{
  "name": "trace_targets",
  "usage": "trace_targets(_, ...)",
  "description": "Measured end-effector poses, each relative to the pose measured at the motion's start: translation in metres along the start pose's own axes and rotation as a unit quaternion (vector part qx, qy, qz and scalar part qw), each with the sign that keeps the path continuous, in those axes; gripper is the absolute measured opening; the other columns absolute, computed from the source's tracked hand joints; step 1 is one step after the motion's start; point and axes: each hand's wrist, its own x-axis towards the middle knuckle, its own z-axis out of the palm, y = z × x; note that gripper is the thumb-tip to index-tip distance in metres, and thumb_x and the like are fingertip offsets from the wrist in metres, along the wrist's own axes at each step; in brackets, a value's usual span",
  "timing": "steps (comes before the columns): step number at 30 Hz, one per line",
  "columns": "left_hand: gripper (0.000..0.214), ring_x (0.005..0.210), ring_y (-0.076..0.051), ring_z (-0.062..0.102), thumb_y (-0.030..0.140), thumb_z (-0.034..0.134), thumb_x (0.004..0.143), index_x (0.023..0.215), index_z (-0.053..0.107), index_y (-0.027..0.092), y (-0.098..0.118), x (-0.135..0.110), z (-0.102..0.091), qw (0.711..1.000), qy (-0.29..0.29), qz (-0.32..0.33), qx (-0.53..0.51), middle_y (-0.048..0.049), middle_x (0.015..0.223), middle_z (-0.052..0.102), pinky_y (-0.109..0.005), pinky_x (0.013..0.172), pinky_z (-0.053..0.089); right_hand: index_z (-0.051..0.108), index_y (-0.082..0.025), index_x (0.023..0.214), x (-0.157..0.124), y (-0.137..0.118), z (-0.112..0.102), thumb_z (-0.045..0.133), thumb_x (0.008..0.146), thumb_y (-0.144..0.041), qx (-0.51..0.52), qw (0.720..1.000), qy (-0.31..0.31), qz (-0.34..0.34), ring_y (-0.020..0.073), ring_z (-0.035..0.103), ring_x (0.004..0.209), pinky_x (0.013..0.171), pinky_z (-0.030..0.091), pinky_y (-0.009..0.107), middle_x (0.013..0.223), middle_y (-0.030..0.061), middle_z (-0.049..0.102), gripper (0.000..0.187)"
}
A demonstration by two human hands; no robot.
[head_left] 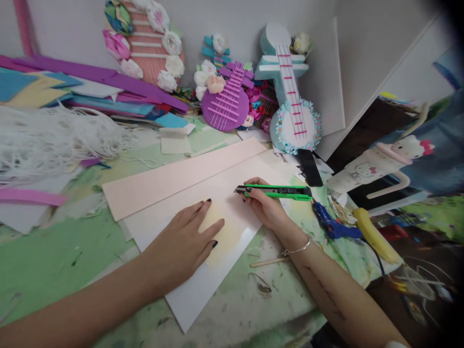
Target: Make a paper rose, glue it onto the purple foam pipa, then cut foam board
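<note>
My left hand lies flat, fingers spread, pressing on a white foam sheet that rests on the stained green table. My right hand grips a green and black utility knife, its blade end pointing left and touching the white sheet close to the edge of a pale pink sheet that lies alongside. A thin bracelet circles my right wrist.
Foam guitar crafts, purple and teal, lean on the back wall. White string piles at the left, coloured foam strips behind. A black phone, blue glue gun and yellow tool lie at right.
</note>
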Motion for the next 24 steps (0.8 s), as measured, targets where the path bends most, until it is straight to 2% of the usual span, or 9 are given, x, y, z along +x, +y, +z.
trace_targets(4, 0.028, 0.122, -0.033, 0.05, 0.024, 0.05, 0.091, 0.114, 0.064, 0.017, 0.007, -0.003, -0.006, 1.0, 0.005, 0.008, 0.016, -0.0195, 0.131, 0.056, -0.048, 0.097, 0.045, 0.054, -0.021, 0.089, 0.001, -0.002, 0.003, 0.065, 0.073, -0.026, 0.001, 1.0, 0.009, 0.01, 0.0086, 0.053, 0.069, 0.065, 0.044, 0.022, 0.08, -0.002, 0.058, 0.02)
trace_targets(11, 0.028, 0.109, -0.034, 0.061, 0.023, 0.052, 0.09, 0.111, 0.066, 0.011, 0.038, -0.024, -0.022, 0.991, 0.021, 0.074, 0.112, -0.0202, 0.113, 0.067, -0.046, 0.086, 0.052, 0.056, -0.019, 0.086, 0.002, -0.002, 0.004, 0.068, 0.07, -0.024, 0.032, 0.999, 0.028, 0.022, 0.0083, 0.054, 0.068, 0.064, 0.044, 0.021, 0.082, -0.0016, 0.059, 0.022)
trace_targets(13, 0.031, 0.108, -0.033, 0.062, 0.029, 0.052, 0.09, 0.112, 0.065, 0.011, 0.045, -0.031, -0.027, 0.989, 0.013, 0.07, 0.126, -0.0195, 0.112, 0.068, -0.045, 0.086, 0.051, 0.056, -0.019, 0.086, 0.002, -0.002, 0.004, 0.068, 0.07, -0.024, 0.036, 0.999, 0.032, 0.023, 0.0081, 0.053, 0.067, 0.062, 0.043, 0.021, 0.082, -0.0016, 0.059, 0.021)
trace_targets(16, 0.048, 0.11, -0.033, 0.061, 0.05, 0.049, 0.089, 0.113, 0.065, 0.011, 0.055, -0.043, -0.03, 0.992, 0.007, 0.039, 0.117, -0.0185, 0.116, 0.067, -0.044, 0.09, 0.048, 0.057, -0.019, 0.085, 0.002, -0.003, 0.004, 0.068, 0.069, -0.022, 0.037, 0.998, 0.039, 0.029, 0.0077, 0.053, 0.066, 0.062, 0.043, 0.021, 0.082, -0.0016, 0.058, 0.019)
trace_targets(18, 0.06, 0.112, -0.033, 0.059, 0.06, 0.044, 0.087, 0.113, 0.065, 0.011, 0.062, -0.051, -0.029, 0.993, 0.025, 0.016, 0.111, -0.0191, 0.118, 0.065, -0.043, 0.093, 0.046, 0.058, -0.019, 0.084, 0.002, -0.003, 0.004, 0.068, 0.069, -0.022, 0.036, 0.998, 0.04, 0.032, 0.0079, 0.054, 0.067, 0.063, 0.043, 0.022, 0.081, -0.0016, 0.058, 0.018)
trace_targets(20, 0.057, 0.115, -0.032, 0.057, 0.056, 0.043, 0.087, 0.113, 0.064, 0.01, 0.07, -0.06, -0.027, 0.993, 0.058, -0.005, 0.101, -0.0187, 0.12, 0.064, -0.043, 0.099, 0.042, 0.059, -0.019, 0.084, 0.001, -0.003, 0.004, 0.069, 0.07, -0.022, 0.036, 0.998, 0.042, 0.034, 0.0084, 0.054, 0.067, 0.063, 0.043, 0.022, 0.079, -0.0016, 0.059, 0.018)
trace_targets(24, 0.036, 0.122, -0.029, 0.053, 0.03, 0.055, 0.084, 0.112, 0.063, 0.009, 0.078, -0.077, -0.028, 0.995, 0.068, -0.044, 0.052, -0.0151, 0.122, 0.064, -0.04, 0.109, 0.036, 0.059, -0.019, 0.085, 0.001, -0.004, 0.004, 0.068, 0.07, -0.023, 0.036, 0.998, 0.041, 0.036, 0.0086, 0.053, 0.066, 0.062, 0.042, 0.023, 0.079, -0.001, 0.059, 0.017)
